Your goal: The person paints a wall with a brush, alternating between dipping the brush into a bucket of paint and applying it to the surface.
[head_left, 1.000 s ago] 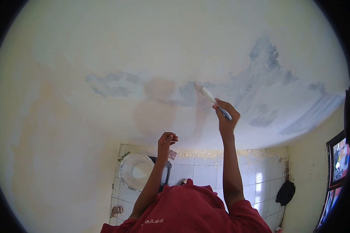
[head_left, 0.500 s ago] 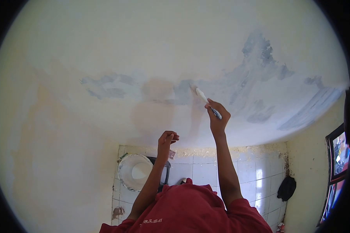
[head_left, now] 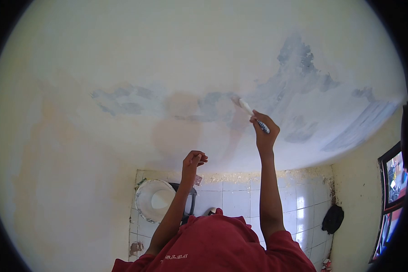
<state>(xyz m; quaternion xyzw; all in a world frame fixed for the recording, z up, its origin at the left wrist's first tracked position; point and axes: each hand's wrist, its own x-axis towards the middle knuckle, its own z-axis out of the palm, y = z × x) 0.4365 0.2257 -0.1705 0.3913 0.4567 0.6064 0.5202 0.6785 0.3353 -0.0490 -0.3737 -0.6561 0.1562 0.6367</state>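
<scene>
My right hand point(head_left: 265, 129) is closed around the patterned handle of a paintbrush point(head_left: 245, 106). The brush's pale head points up and left, its tip at the wall point(head_left: 213, 50) beside a greyish patch point(head_left: 216, 105). Whether the bristles press on the surface is hard to tell. Lower and to the left, my left hand point(head_left: 195, 158) is raised in front of the wall, its fingers loosely curled and partly apart with nothing visible in them. Below it on the floor stands a white bucket point(head_left: 139, 199) with a pale content, partly covered by my left forearm.
A dark object point(head_left: 190, 199) stands beside the bucket, partly behind my arm. White floor tiles point(head_left: 238, 198) meet the wall along a speckled strip. At the right lie a black bundle point(head_left: 332, 219) and a dark-framed window point(head_left: 393, 181). More grey patches point(head_left: 299, 59) mark the wall.
My right hand and the paintbrush have shifted to the right along the wall. My left hand has stayed nearly in place, and the view has moved slightly.
</scene>
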